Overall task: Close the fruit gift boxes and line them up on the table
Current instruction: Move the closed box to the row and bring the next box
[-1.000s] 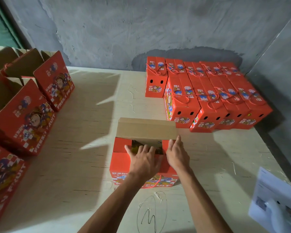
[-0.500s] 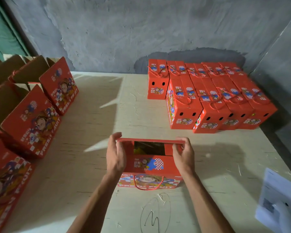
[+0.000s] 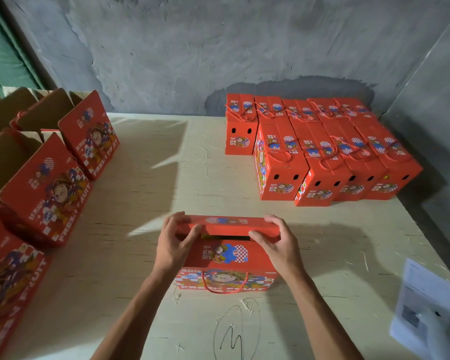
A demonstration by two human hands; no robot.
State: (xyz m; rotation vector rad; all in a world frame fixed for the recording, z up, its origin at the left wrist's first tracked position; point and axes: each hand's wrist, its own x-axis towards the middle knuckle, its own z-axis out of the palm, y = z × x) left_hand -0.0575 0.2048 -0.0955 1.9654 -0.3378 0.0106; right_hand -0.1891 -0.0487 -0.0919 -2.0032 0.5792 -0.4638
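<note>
Two hands, left hand point(image 3: 175, 245) and right hand point(image 3: 277, 245), pinch red cardboard lid flap point(image 3: 229, 224) over rectangular gift box point(image 3: 226, 268).

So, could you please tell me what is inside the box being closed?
Through the gap under the lid flap of the fruit gift box, only a dark interior with a yellowish glimpse shows; the flap and both hands cover the rest.
</note>
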